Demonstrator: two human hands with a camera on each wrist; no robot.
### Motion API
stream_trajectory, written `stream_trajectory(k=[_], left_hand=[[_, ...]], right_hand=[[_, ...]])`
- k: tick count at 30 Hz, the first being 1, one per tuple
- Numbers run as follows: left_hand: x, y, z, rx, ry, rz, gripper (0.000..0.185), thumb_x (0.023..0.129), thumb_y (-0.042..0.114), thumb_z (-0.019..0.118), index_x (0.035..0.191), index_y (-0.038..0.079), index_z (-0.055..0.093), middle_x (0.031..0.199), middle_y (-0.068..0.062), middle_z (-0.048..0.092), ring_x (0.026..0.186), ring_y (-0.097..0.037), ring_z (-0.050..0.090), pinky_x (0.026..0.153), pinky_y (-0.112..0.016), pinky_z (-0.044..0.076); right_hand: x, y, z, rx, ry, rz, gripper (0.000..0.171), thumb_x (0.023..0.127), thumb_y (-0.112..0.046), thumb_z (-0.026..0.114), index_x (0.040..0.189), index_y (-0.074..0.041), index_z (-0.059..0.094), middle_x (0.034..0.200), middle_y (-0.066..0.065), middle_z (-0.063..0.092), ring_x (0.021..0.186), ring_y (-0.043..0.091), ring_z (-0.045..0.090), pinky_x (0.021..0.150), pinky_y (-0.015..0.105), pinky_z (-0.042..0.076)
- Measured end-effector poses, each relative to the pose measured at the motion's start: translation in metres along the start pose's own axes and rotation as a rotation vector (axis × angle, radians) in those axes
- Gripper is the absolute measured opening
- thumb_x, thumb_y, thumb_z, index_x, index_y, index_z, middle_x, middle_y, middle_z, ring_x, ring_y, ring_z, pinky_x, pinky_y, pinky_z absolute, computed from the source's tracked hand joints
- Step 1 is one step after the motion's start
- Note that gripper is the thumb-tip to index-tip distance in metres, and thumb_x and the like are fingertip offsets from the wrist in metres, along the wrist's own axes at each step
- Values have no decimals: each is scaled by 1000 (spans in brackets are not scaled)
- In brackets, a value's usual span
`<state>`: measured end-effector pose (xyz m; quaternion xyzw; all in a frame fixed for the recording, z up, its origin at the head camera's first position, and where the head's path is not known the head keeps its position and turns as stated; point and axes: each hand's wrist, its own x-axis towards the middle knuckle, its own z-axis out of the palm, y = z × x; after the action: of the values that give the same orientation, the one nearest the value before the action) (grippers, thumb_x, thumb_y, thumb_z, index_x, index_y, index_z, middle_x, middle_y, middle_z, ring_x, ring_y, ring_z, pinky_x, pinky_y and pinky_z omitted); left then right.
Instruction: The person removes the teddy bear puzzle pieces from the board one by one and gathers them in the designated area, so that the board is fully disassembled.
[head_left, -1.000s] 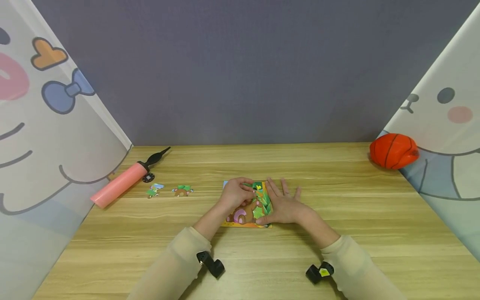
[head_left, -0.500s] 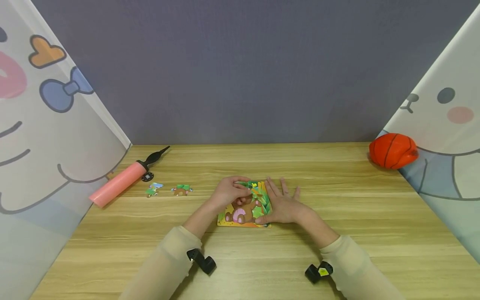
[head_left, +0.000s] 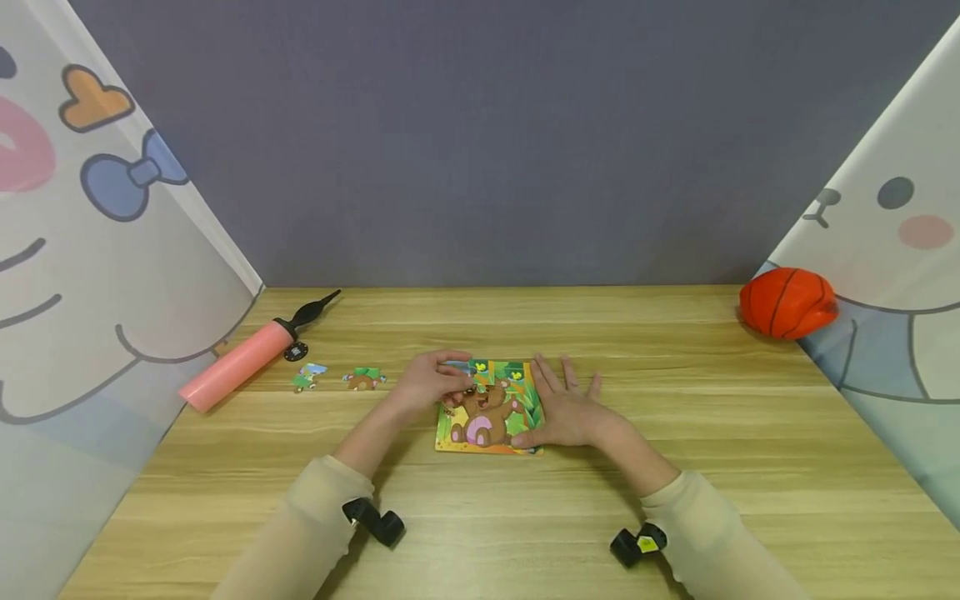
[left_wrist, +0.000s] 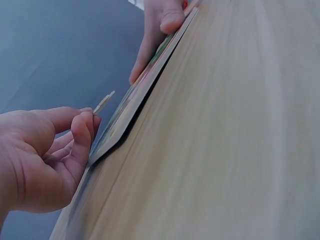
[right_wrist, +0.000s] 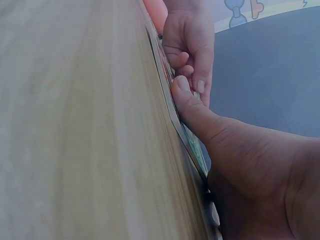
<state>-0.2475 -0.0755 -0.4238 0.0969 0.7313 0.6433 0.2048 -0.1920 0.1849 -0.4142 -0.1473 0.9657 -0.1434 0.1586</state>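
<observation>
OK so the bear puzzle board (head_left: 474,448) was lying on the wooden table (head_left: 660,358), and the left hand (head_left: 430,385) hung over its left side with a thin puzzle piece (left_wrist: 104,102) pinched between thumb and fingertips, tilted rather than flat. Couldn't tell if the piece touched the board. The right hand (head_left: 570,417) gripped nothing: fingers spread wide along the board's right side, thumb resting near its lower right corner, I'd guess to steady it. A blue-and-green loose piece (head_left: 307,377) and a brown-and-green one (head_left: 364,379) sat left of the board, with a pink pump (head_left: 243,365) farther out that way. My read: this was the fitting step, finding that piece's spot. Next move probably called for matching its outline to the picture, laying it flat and pressing before letting go.
</observation>
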Motion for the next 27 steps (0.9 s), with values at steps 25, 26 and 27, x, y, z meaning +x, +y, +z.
stream_trajectory(k=[25,26,27], left_hand=[[-21,-8,-53,8,83,-36,53,95,1,69,144,-1,50,109,-18,69,71,-15,64,59,-23,55],[-21,-9,-55,14,83,-38,53,95,1,69,144,-1,49,109,-18,68,72,-16,64,60,-24,55],[-22,-9,-57,17,84,-41,53,95,2,69,144,0,49,109,-18,68,72,-16,64,60,-24,55]], right_hand=[[-1,-1,-2,-23,-10,-4,133,75,-80,66,162,-6,-2,169,9,-9,148,47,-15,99,83,-12],[-1,-1,-2,-24,-11,-3,133,76,-80,66,162,-6,-2,169,9,-9,148,47,-15,99,83,-12],[-2,-1,-3,-22,-10,-4,132,76,-79,67,162,-6,-2,169,10,-9,148,48,-15,99,83,-12]])
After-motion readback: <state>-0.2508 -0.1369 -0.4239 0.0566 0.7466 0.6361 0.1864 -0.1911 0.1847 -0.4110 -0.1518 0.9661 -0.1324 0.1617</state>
